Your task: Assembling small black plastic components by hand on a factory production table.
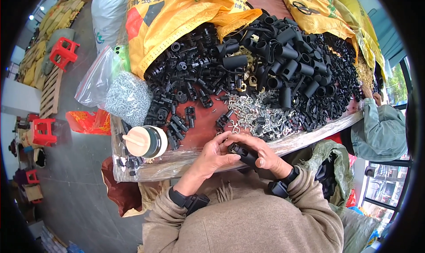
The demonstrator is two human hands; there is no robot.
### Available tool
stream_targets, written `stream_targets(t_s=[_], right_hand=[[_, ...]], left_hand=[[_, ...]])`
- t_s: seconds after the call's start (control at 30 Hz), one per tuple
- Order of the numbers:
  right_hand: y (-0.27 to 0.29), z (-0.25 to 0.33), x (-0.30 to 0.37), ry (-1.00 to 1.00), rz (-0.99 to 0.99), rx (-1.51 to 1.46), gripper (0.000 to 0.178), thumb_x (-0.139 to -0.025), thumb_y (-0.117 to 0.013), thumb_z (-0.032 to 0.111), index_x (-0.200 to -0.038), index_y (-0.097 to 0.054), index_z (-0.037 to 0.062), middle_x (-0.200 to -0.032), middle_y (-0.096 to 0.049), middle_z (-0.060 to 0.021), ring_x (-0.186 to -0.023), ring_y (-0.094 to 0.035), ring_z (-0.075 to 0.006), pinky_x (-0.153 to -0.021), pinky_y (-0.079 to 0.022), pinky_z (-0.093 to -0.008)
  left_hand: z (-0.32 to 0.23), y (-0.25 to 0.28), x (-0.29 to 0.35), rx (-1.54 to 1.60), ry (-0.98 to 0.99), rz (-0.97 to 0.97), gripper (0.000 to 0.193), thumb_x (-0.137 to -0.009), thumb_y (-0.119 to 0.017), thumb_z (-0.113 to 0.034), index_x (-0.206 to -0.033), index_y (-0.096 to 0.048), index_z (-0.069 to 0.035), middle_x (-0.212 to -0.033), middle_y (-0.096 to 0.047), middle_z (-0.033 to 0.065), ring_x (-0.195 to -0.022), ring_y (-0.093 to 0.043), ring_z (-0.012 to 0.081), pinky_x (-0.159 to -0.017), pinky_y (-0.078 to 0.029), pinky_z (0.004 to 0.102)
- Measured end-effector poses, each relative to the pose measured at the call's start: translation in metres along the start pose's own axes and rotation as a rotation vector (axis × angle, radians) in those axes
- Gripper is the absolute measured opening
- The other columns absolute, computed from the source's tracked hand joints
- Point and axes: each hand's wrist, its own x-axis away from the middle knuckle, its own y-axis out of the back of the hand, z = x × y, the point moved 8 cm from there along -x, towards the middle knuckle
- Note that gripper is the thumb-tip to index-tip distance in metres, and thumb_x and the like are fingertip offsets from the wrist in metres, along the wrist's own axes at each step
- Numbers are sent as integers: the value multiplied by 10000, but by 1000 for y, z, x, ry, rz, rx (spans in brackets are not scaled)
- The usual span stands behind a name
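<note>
In front of my body, at the table's near edge, a black plastic tube (246, 157) with a fitted end is between my hands. My right hand (264, 155) curls over its far side, fingers bent around it. My left hand (215, 155) meets the end of the tube with its thumb, fingers close together above. The inner fingertips are partly hidden. Just beyond my hands lies a pile of small pale metal clips (261, 109). Black cylindrical fittings (177, 122) are heaped to the left, and larger black tubes (287, 54) farther back.
A lidded cup (144, 141) stands at the table's left corner beside a clear bag of small metal pieces (128, 96). Yellow woven sacks (177, 14) spill parts at the back. Another person's sleeve (383, 133) is at the right. An open sack (334, 169) stands near my right arm.
</note>
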Motion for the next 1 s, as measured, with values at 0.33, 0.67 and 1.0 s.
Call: stream_targets(t_s=[0.33, 0.67, 1.0], right_hand=[[7, 5, 5, 34, -109, -97, 962, -662, -402, 747, -1211, -377, -42, -1060, -528, -159, -1016, -498, -234, -903, -335, -332], [6, 24, 2, 11, -65, -294, 1001, -674, -387, 744, -1285, -229, -33, -1155, -450, -159, -1077, -445, -235, -938, -298, -326], [17, 7, 3, 37, -72, -339, 953, -695, -398, 719, -1259, -279, -41, -1108, -465, -156, -1047, -460, -218, -927, -324, -324]], left_hand=[[2, -4, -2, 2, -9, -29, 714, -673, -672, 15, -1271, -282, 2, -1102, -467, 73, -938, -500, 121, -717, -467, 246], [-7, -14, -5, -26, -115, 22, 750, -669, -664, 32, -1293, -249, -1, -1105, -471, 82, -962, -496, 136, -792, -453, 271], [-9, -16, -11, -18, -115, -5, 770, -671, -664, 40, -1301, -223, 13, -1113, -463, 81, -966, -489, 129, -786, -456, 267]])
